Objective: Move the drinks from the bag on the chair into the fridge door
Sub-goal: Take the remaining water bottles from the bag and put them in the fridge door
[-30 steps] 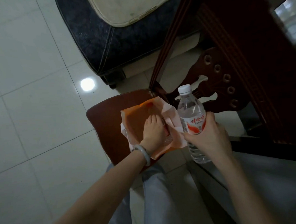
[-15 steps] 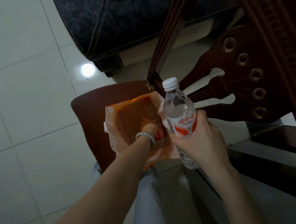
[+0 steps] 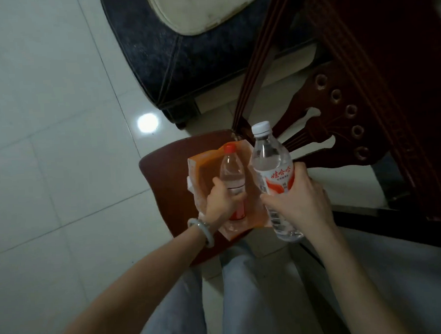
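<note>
Two drinks at the bag; the fridge is out of view. The small bottle [image 3: 231, 171], red-capped, stands upright over the mouth of the orange bag [image 3: 202, 173] on the chair [image 3: 163, 175], its base perhaps inside the bag, though the dim view leaves this unsure. The left hand [image 3: 220, 202] grips it at the label, fingers [image 3: 216, 183] curled round the barrel. The large bottle [image 3: 273, 174], white-capped, is held just beside the bag by the right hand [image 3: 298, 203], fingers [image 3: 300, 170] wrapped round its label. Both look full, so are judged fairly heavy. Their thin plastic walls should give under a squeeze and their smooth skins may slip. The mid-barrel is the sound hold, not the cap. The limp bag may drag on a bottle drawn out of it.
</note>
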Available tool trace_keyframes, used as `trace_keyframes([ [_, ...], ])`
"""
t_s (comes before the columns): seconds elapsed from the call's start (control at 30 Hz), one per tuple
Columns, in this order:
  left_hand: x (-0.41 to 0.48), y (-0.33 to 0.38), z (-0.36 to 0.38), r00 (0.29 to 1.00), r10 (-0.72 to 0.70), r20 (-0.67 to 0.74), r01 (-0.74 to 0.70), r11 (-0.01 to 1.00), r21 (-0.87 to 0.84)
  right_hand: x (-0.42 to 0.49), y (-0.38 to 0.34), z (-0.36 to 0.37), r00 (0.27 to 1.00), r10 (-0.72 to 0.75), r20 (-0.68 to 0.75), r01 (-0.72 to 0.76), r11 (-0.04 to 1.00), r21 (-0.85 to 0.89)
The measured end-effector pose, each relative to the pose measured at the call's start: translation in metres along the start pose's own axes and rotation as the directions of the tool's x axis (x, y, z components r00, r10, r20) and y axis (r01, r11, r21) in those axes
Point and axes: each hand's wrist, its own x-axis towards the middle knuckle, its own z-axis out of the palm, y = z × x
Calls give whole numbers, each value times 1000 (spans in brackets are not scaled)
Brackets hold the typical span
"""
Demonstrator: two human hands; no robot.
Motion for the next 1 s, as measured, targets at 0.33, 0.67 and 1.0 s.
trace_keyframes([
  [0.33, -121, 46, -124, 877, 477, -47, -480, 874, -78, -79, -33, -31, 990, -42, -133, 74, 966, 247],
  [0.67, -205, 51, -195, 642, 755, 129, -748, 655, -108, -211, -61, -8, 888, 50, -458, 177, 880, 441],
  [1.0, -275, 18, -218, 343, 866, 364, -908, 405, -107, -357, -81, 58, 683, 320, -657, 163, 810, 564],
])
